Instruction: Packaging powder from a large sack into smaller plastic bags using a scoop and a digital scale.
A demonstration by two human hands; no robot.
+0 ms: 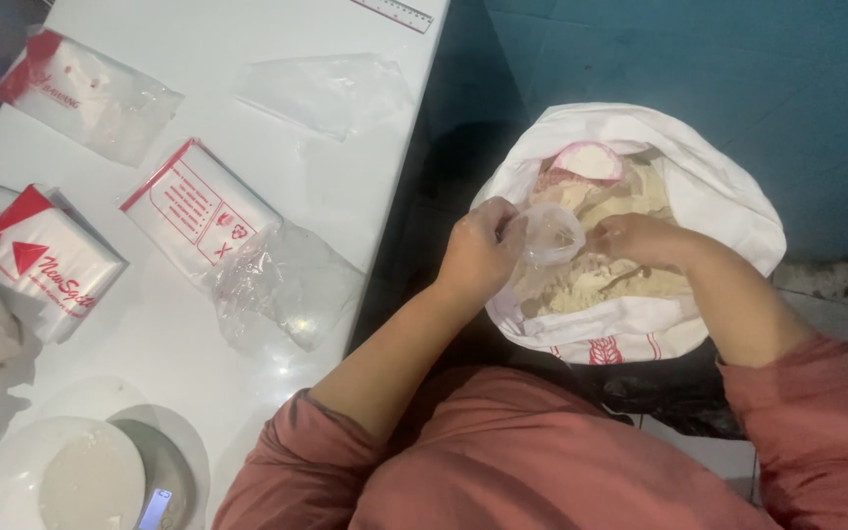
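Clear plastic bag [552,234] pinched between left hand [478,247] and right hand [635,238] over flour sack [728,211].

Both hands are crowding the open mouth of the white sack [728,211]: the left hand [480,250] and right hand [640,238] are meeting over a small clear bag [552,234], leaving little room between them. A scoop [589,160], seemingly half sunk in the powder [591,280], is taking up the far rim. On the table [277,39], plastic bag packs [200,211] and loose clear bags [326,93] are filling the middle; the far strip is lying open.
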